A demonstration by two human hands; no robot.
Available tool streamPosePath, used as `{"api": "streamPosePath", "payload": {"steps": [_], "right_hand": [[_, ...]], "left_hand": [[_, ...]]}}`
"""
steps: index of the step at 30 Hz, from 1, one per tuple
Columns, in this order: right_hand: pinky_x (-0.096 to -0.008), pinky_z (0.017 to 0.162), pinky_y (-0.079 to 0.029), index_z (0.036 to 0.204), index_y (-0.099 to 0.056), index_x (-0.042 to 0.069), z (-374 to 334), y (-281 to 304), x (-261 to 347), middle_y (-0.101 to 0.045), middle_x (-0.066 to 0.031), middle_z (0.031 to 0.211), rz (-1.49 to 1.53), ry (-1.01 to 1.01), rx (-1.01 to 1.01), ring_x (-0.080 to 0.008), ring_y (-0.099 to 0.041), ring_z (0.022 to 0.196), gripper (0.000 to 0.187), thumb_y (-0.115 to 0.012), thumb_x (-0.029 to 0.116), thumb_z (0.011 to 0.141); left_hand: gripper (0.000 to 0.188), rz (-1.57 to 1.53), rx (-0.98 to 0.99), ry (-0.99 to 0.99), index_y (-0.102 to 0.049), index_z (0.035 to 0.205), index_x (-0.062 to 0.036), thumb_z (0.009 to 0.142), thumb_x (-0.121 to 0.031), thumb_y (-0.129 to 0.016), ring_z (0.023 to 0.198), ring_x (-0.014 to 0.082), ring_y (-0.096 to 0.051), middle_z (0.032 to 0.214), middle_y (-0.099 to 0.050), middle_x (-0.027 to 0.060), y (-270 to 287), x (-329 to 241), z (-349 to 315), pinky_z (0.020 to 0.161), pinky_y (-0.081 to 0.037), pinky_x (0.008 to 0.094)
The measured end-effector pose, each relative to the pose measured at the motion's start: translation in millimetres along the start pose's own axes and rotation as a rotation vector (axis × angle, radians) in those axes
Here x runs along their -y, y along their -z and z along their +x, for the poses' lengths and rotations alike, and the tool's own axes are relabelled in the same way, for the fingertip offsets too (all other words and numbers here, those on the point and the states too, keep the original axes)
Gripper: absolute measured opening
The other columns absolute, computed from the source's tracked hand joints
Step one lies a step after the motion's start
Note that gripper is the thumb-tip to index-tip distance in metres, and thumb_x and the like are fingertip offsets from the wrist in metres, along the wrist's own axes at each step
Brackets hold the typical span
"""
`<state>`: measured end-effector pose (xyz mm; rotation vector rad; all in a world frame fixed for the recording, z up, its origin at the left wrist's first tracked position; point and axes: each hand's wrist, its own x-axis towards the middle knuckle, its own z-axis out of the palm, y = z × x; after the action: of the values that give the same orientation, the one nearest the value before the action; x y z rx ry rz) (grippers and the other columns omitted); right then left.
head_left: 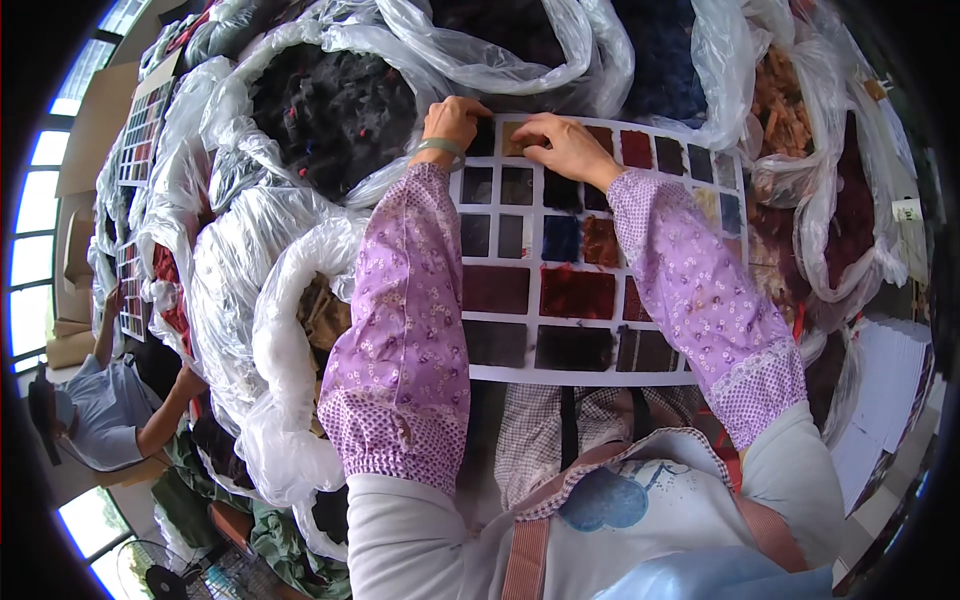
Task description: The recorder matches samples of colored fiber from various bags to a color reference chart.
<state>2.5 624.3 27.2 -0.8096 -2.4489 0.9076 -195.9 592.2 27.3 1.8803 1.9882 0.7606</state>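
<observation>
A white swatch board (500, 377) lies in front of me, with rows of fabric pieces in black, brown, dark red, grey and navy. My left hand (453, 124) is at its upper left corner, fingers bent over the edge beside a black swatch (482, 138). At the top row, my right hand (568, 146) has its fingers curled down on a tan swatch (512, 139), which they partly cover. The exact contact of the right fingertips is hard to make out. A dark red swatch (592, 293) and a navy one (560, 238) show lower down.
Clear plastic bags surround the board. One holds black fluffy scraps (335, 115), another rust-orange scraps (783, 105). At the left, a co-worker (110, 410) reaches toward another swatch board (130, 290). A fan (160, 575) stands lower left; white sheets (885, 400) are stacked right.
</observation>
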Motion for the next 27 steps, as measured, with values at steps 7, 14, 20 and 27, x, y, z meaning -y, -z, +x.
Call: {"api": "streamPosePath", "payload": {"steps": [7, 14, 20, 27], "right_hand": [[-0.0319, 0.079, -0.046, 0.093, -0.062, 0.006, 3.6, 2.7, 1.1, -0.055, -0.0107, 0.098, 0.014, -0.014, 0.016, -0.0243, -0.057, 0.086, 0.02, -0.06, 0.012, 0.074], [-0.0321, 0.076, -0.047, 0.092, -0.062, 0.007, 4.0, 0.6, -2.3, -0.055, -0.0113, 0.099, 0.058, -0.012, 0.019, -0.0246, -0.058, 0.083, 0.021, -0.062, 0.013, 0.073], [-0.0304, 0.072, -0.047, 0.088, -0.063, 0.006, 13.2, 0.1, 5.3, -0.057, -0.0095, 0.092, 0.021, 0.068, -0.075, -0.0221, -0.059, 0.078, 0.019, -0.059, 0.01, 0.07], [-0.0355, 0.062, -0.049, 0.085, -0.063, 0.01, 84.9, 53.0, -11.5, -0.064, -0.009, 0.08, -0.221, 0.122, -0.443, -0.0298, -0.061, 0.071, 0.014, -0.051, 0.017, 0.081]], "left_hand": [[0.021, 0.042, -0.126, 0.04, -0.068, 0.083, -0.0128, 0.071, -0.005, -0.052, 0.082, 0.0312, -0.06, 0.083, -0.062, 0.0171, -8.7, -18.5, -21.0, 0.075, -0.047, 0.0377], [0.045, 0.201, -0.157, -0.013, -0.045, 0.118, 0.0004, 0.073, -0.004, -0.048, 0.112, 0.037, -0.042, 0.117, -0.046, 0.0267, -22.6, -34.2, -69.0, 0.091, -0.038, 0.0389], [0.055, 0.415, -0.164, -0.006, -0.034, 0.126, 0.0038, 0.08, -0.025, -0.044, 0.121, 0.0347, -0.033, 0.128, -0.035, 0.0259, -30.6, -40.2, -71.2, 0.097, -0.026, 0.0476], [0.074, 0.286, 0.165, 0.111, -0.018, 0.135, -0.001, 0.083, -0.047, -0.042, 0.132, 0.0297, -0.014, 0.141, -0.016, 0.0179, -21.6, -48.8, -97.2, 0.101, -0.019, 0.0508]]}}
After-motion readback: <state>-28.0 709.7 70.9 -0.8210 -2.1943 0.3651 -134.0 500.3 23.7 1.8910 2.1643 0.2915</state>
